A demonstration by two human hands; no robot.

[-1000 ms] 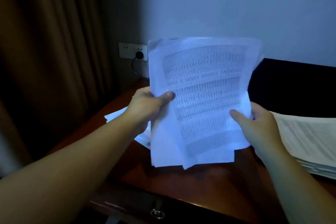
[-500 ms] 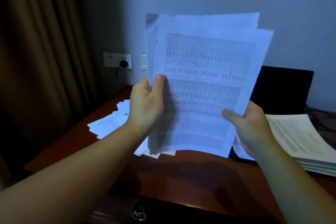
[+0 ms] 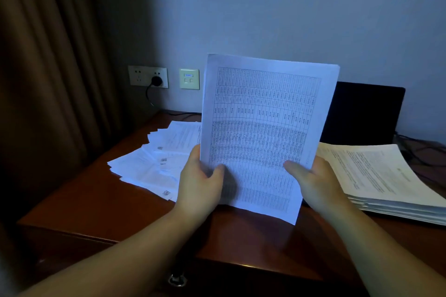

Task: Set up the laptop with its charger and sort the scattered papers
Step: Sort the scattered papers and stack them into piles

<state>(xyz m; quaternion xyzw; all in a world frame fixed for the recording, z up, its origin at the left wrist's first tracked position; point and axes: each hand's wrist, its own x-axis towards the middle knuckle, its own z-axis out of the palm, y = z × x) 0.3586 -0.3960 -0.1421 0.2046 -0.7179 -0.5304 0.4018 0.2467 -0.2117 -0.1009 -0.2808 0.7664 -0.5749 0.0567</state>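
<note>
Both your left hand (image 3: 200, 183) and right hand (image 3: 316, 183) grip the white printed-table sheets (image 3: 263, 128) upright, fingers pinching their lower edges; sorting step. Next, lay them on the thick paper stack (image 3: 376, 173) beside them.

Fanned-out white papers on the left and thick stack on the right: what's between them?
In the head view, the upright printed table sheets, gripped by left hand and right hand.
</note>
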